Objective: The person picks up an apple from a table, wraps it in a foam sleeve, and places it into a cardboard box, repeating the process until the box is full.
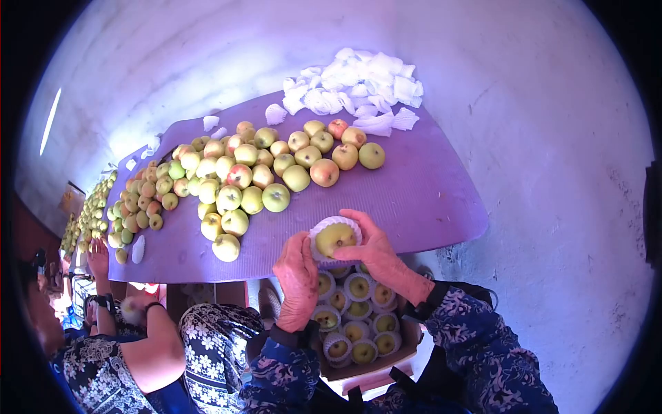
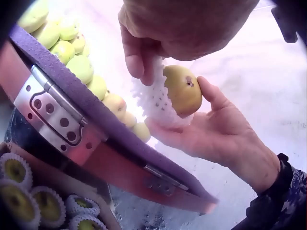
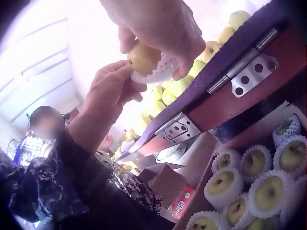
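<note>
A yellow-green apple (image 1: pixel 336 239), partly inside a white foam net (image 2: pixel 156 98), is held between both hands just off the table's front edge. My left hand (image 1: pixel 298 274) pinches the net's edge, its fingertips on the foam in the left wrist view. From the other side my right hand (image 1: pixel 380 257) grips the apple, with the thumb across it and fingers around the net. Below the hands stands a carton (image 1: pixel 372 369) filled with apples in foam nets (image 3: pixel 268 191).
Many loose apples (image 1: pixel 238 176) lie on the purple-covered table (image 1: pixel 407 193), a heap of foam nets (image 1: pixel 365 79) behind them. Metal hinges (image 3: pixel 254 72) show along the table's side. Another person (image 1: pixel 124 352) sits at the left. A wall (image 1: pixel 552 172) rises at the right.
</note>
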